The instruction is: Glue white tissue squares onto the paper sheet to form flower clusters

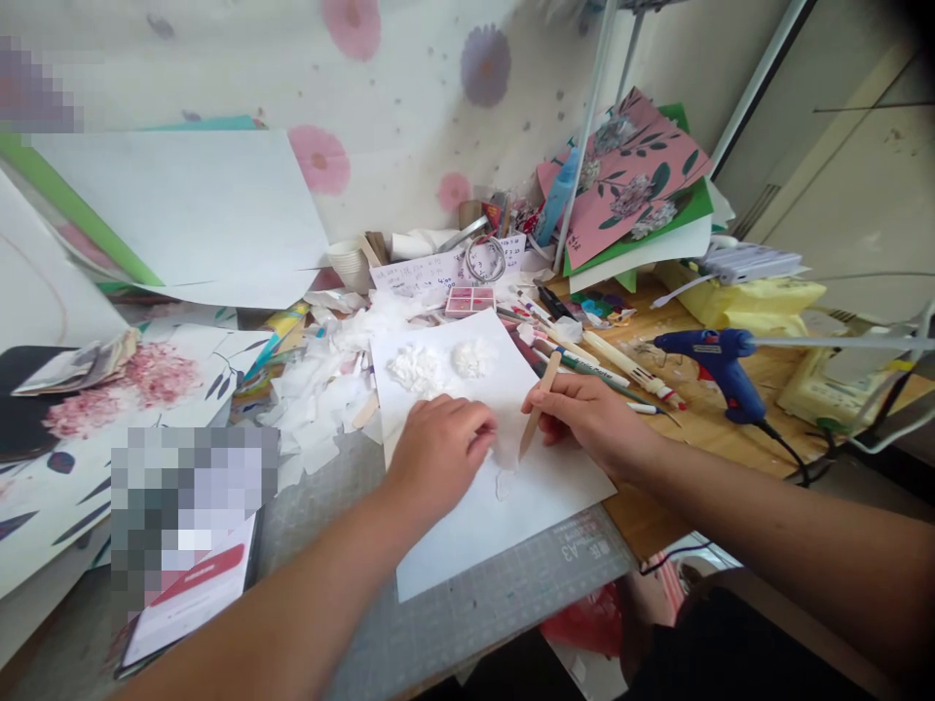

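Observation:
My right hand (584, 414) grips a flat wooden craft stick (542, 404), which slants down toward the white paper sheet (453, 545). Beside it, my left hand (445, 448) is closed with curled fingers over the sheet; whatever is in them is hidden. A thin, whitish translucent scrap (505, 484) lies by the stick's lower tip, between my hands. Farther up the sheet are two crumpled white tissue-like clusters, a left one (414, 370) and a rounder right one (472, 358).
Under the sheet lies a grey cutting mat (328, 555). Torn white tissue (314, 409) is heaped to the left, near a phone (194, 594). Several pens and brushes (591, 370) and a blue glue gun (720, 365) are on the right. Paper cups (349, 265) stand behind.

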A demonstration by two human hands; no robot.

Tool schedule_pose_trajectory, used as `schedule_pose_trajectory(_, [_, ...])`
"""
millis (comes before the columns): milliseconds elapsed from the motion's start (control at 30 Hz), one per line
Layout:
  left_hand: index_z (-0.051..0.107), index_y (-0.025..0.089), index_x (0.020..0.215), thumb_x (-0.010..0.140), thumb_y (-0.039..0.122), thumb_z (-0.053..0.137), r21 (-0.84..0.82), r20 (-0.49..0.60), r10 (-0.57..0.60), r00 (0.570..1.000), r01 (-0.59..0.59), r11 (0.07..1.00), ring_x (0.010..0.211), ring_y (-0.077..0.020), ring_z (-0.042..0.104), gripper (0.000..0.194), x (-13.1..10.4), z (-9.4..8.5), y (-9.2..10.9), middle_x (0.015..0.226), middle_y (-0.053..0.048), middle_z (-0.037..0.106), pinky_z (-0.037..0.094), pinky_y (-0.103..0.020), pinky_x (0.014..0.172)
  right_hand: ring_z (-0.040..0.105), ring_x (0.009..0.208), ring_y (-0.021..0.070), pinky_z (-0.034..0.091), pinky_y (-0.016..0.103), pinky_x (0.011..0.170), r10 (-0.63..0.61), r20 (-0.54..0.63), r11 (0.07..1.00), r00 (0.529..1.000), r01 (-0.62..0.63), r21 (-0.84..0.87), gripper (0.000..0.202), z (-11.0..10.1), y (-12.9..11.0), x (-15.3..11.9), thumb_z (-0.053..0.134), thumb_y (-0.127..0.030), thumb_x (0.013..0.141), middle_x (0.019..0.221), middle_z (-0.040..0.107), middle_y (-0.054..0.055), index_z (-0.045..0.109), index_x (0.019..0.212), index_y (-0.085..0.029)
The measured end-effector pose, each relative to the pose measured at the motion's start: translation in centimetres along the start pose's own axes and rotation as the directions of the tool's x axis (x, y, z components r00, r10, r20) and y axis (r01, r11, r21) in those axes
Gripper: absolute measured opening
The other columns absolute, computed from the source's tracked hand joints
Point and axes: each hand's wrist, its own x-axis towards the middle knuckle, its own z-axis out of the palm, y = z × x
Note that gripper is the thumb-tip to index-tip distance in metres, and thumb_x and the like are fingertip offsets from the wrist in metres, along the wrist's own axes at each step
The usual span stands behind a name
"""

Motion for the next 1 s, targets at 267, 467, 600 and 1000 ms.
schedule_pose_trajectory(267, [0.061, 0.025, 0.088, 0.075, 0.025, 0.064, -0.029, 0.17, -0.085, 0.982, 0.091, 0.995, 0.088, -0.0195, 0.055, 0.013, -1.5, -3.9, -1.2, 0.092, 0.001, 0.062, 0.041, -0.033, 0.076, 0.051, 0.051, 0.0106, 0.044, 0.026, 0.053, -0.038, -0.088, 0.989, 0.995, 0.05, 0.136, 0.025, -0.4, -0.2, -0.1, 0.062, -0.04, 0.075, 0.056, 0.053, -0.001, 0.062, 0.074, -0.016])
schedule_pose_trajectory(467, [0.058, 0.023, 0.096, 0.072, 0.027, 0.068, -0.033, 0.247, -0.047, 0.968, 0.057, 0.998, 0.09, -0.0218, 0.055, 0.026, -1.6, -1.8, -0.3, 0.095, -0.002, 0.061, 0.042, -0.034, 0.077, 0.051, 0.054, 0.0101, 0.043, 0.025, 0.057, -0.096, -0.093, 0.983, 0.991, 0.109, 0.148, 0.022, -0.2, -0.3, -0.3, 0.062, -0.038, 0.077, 0.058, 0.054, -0.002, 0.063, 0.075, -0.016])
schedule_pose_trajectory(600, [0.06, 0.022, 0.088, 0.074, 0.02, 0.062, -0.053, 0.202, -0.123, 0.972, 0.136, 0.989, 0.077, -0.019, 0.058, 0.015, -1.3, -0.6, -0.2, 0.083, -0.001, 0.063, 0.042, -0.03, 0.066, 0.051, 0.055, 0.0105, 0.041, 0.026, 0.057, -0.147, -0.094, 0.979, 0.985, 0.159, 0.127, 0.021, -0.3, -0.8, -0.4, 0.061, -0.037, 0.078, 0.058, 0.055, -0.001, 0.063, 0.075, -0.016])
schedule_pose_trajectory(1000, [0.06, 0.02, 0.075, 0.081, 0.013, 0.051, -0.055, -0.051, -0.163, 0.985, 0.16, 0.986, 0.077, -0.016, 0.056, 0.013, -1.3, -1.3, -0.1, 0.079, 0.0, 0.06, 0.041, -0.028, 0.068, 0.053, 0.062, 0.0118, 0.043, 0.027, 0.062, -0.215, -0.019, 0.975, 0.976, 0.216, 0.043, 0.022, 0.4, -0.7, -0.6, 0.06, -0.038, 0.08, 0.067, 0.057, 0.001, 0.066, 0.08, -0.016])
